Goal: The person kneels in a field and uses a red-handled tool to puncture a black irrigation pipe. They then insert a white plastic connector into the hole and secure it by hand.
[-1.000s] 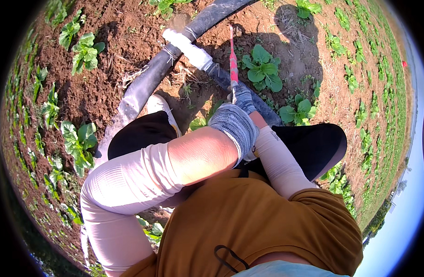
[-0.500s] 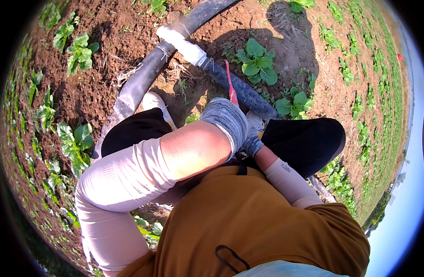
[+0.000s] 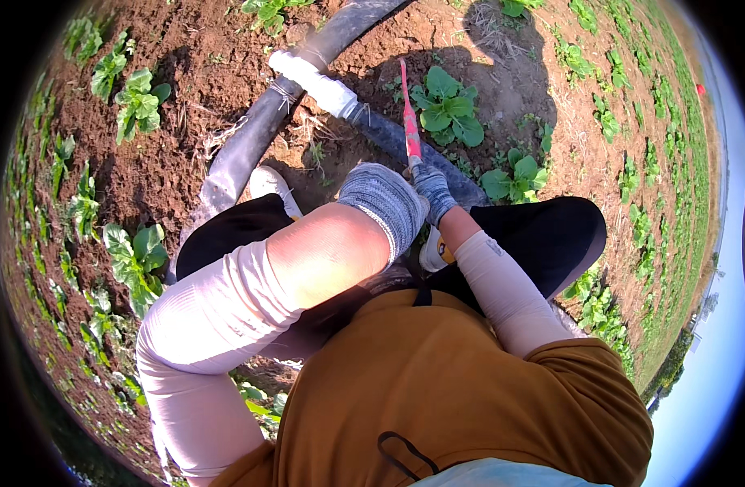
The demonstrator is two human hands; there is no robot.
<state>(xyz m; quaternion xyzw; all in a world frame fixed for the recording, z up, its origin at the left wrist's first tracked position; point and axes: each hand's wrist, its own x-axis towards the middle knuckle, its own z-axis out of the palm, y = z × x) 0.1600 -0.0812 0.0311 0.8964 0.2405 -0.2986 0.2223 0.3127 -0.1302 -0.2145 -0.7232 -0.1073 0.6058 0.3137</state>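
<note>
My right hand, in a grey-blue knit glove, grips a long, thin red tool pointing away from me over a dark hose branch. My left hand, also gloved, lies close beside the right one, its fingers mostly hidden beneath it. Ahead, a white tee fitting joins that branch to a longer dark hose running diagonally, with ties wound round it near the joint. A leafy plant grows just right of the tool.
Rows of young leafy plants run through reddish soil on both sides, one plant close by my right knee. My bent legs and white shoe are near the hose. Low trees and sky show at the right rim.
The red tool and my right hand dipped back toward me half a second ago, and now reach forward again. My left hand has shifted slightly leftward in view; the whole scene has shifted a little too.
</note>
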